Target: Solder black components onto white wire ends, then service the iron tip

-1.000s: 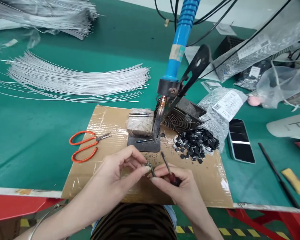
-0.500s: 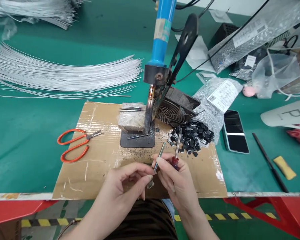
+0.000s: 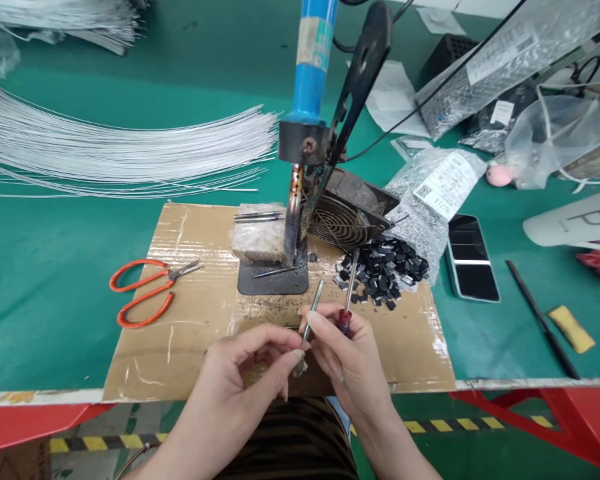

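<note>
My right hand (image 3: pixel 353 357) pinches a slim shiny metal rod (image 3: pixel 314 308) between thumb and forefinger, its upper end pointing away from me. Tucked in the same hand is a screwdriver (image 3: pixel 351 293) with a red handle and its shaft upward. My left hand (image 3: pixel 255 373) is closed at the rod's lower end, thumb against fingers. A small greyish, crumpled-looking piece (image 3: pixel 300 367) shows at those fingertips; its kind is unclear. Both hands are above the front of a cardboard sheet (image 3: pixel 195 347). Beyond them a blue-handled soldering iron (image 3: pixel 313 87) hangs tip-down in a black stand.
Orange-handled scissors (image 3: pixel 145 290) lie left on the cardboard. Metal rods (image 3: pixel 257 217) rest on a wrapped block (image 3: pixel 257 243). Black small parts (image 3: pixel 387 270) are heaped by a fan (image 3: pixel 345 217). White wires (image 3: pixel 130 150) lie behind; a phone (image 3: pixel 473 257) is at right.
The view has shifted slightly, so most things sit a little further left. Both hands keep nearly the same pose, with the rod and screwdriver still in the right hand.
</note>
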{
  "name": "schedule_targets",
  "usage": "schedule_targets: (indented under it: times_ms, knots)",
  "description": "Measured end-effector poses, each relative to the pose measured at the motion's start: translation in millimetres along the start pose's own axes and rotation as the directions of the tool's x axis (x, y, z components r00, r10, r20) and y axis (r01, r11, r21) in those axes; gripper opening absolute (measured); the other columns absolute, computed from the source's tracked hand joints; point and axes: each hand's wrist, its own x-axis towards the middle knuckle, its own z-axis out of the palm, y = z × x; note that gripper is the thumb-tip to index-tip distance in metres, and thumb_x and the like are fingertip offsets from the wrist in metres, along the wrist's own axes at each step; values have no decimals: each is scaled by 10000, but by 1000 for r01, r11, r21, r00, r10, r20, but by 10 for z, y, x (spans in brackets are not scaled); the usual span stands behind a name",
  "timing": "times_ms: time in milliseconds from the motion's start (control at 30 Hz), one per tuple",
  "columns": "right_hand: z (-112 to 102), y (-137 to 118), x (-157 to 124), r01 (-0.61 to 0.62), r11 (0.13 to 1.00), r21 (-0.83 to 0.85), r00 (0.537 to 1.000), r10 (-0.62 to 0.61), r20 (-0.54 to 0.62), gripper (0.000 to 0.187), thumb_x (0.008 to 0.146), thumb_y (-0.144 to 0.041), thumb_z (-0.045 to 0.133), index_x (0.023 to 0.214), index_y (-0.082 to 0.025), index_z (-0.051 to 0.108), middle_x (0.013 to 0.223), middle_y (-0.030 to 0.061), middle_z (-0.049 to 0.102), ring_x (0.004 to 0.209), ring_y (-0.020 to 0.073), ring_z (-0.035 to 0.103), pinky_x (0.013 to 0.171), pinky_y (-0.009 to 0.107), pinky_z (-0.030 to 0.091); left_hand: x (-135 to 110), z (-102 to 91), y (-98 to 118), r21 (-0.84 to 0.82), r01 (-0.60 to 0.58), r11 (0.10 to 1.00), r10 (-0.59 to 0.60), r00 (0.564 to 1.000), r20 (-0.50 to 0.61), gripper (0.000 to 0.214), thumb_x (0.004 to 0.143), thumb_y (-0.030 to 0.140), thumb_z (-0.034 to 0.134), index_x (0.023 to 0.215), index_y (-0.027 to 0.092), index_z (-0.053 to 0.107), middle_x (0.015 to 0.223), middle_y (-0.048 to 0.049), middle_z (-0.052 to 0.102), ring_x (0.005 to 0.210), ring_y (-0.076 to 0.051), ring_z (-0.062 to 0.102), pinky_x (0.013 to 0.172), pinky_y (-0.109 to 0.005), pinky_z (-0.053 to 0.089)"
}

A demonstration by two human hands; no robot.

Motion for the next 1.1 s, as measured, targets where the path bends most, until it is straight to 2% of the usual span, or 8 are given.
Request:
schedule_targets:
  times_ms: [100,233,433,633,833,967,1100]
  knots:
    - [0,49,29,19,1000,13,1000,-19,-5,367,697,-456,1022,810,-196,790,626,-33,623,529,82,455,486,200,357,9,1,9,-2,-1,1000,1,1000,-13,83,972,339,742,986,298,812,630,42,685,582,-124,623,576,-220,491]
    - [-15,113,55,54,998,22,999,-54,-10,344,717,-446,1017,812,-200,796,609,-41,602,552,92,479,509,200,383,7,0,17,5,1,1000,-1,1000,-14,74,963,332,755,985,298,817,625,43,696,577,-126,635,573,-218,498]
    - [-4,68,35,58,998,15,998,-58,16,258,773,-405,996,831,-216,829,524,-83,471,513,80,393,507,198,376,2,3,-7,4,-6,1000,7,1000,-30,82,979,330,749,1001,295,820,631,46,701,576,-114,637,592,-198,514]
    - [-2,6,27,10,999,36,994,-14,106,280,799,-447,980,888,-206,867,434,-114,338,434,51,217,431,193,279,-16,26,-2,-2,-31,1000,31,997,-71,80,976,274,742,988,277,821,652,50,704,584,-99,639,591,-161,527]
    - [-12,-2,25,-46,997,67,984,34,175,251,846,-436,953,933,-214,878,463,-99,396,411,14,171,399,175,127,-23,60,-13,21,-104,994,106,988,-111,130,961,216,742,1001,310,823,705,61,728,603,-90,658,615,-142,555]
    - [-22,2,38,-57,995,84,982,41,184,227,863,-423,944,956,-224,883,458,-101,402,407,7,161,403,165,141,-24,64,20,58,-128,990,134,982,-136,148,927,192,755,979,309,829,725,55,748,600,-92,660,620,-147,563]
    - [-20,11,46,-60,994,88,982,43,185,220,856,-422,948,954,-235,887,526,-69,505,421,4,197,403,156,132,-25,59,70,74,-112,991,122,981,-149,144,897,179,760,947,291,834,697,49,743,585,-97,654,601,-150,562]
